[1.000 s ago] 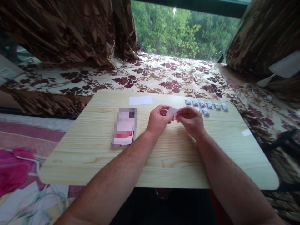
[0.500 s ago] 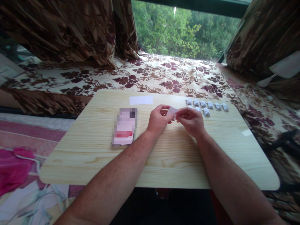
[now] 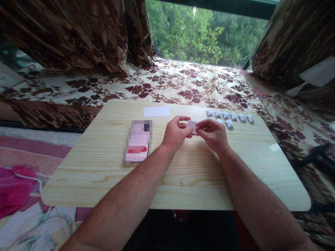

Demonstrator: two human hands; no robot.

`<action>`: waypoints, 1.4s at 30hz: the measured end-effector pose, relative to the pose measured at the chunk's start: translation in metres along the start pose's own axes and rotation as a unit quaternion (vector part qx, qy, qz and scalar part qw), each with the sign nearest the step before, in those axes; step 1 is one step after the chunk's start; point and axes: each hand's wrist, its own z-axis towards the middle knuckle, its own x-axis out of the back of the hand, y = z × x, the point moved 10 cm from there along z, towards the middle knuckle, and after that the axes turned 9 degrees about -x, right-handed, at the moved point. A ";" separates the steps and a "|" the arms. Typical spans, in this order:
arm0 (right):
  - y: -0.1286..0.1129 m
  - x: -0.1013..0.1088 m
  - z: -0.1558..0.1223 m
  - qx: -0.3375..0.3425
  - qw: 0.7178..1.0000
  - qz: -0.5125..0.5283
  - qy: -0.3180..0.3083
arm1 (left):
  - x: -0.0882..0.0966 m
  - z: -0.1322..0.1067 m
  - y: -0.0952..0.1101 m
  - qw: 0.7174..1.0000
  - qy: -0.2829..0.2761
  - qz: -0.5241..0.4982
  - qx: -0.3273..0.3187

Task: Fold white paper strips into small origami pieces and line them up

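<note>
Over the middle of a light wooden table [image 3: 183, 181], my left hand [image 3: 176, 134] and my right hand [image 3: 214, 134] meet. Both pinch a small white piece of paper [image 3: 192, 125] between thumb and fingers, the left on its left end, the right on its right end. Just behind my right hand lies a row of several small folded white paper shapes [image 3: 230, 118]. A flat white paper slip [image 3: 156, 111] rests on the table beyond my left hand.
A phone [image 3: 137, 142] lies face up on the table, left of my hands. Floral cloth [image 3: 170, 83] covers the ledge behind, with brown curtains on both sides of a window. A white lamp [image 3: 311, 78] stands at the far right. Pink bedding [image 3: 15, 188] lies at the lower left.
My hands have stayed together on the paper, with only small finger shifts. The view has tilted slightly.
</note>
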 end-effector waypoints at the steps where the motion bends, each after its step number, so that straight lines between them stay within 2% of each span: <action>1: 0.000 0.000 0.000 -0.002 1.000 -0.001 0.000 | 0.000 0.000 0.000 1.000 0.000 -0.001 -0.001; 20: -0.012 -0.007 -0.004 0.028 0.997 0.040 -0.052 | 0.001 -0.001 -0.002 1.000 0.006 -0.005 -0.004; 30: -0.015 -0.007 -0.005 0.053 0.997 0.011 -0.056 | 0.006 -0.001 -0.006 0.998 0.049 -0.034 0.007; 42: -0.022 -0.008 -0.008 0.081 0.994 -0.044 -0.058 | 0.005 -0.003 -0.010 0.996 0.059 -0.065 0.031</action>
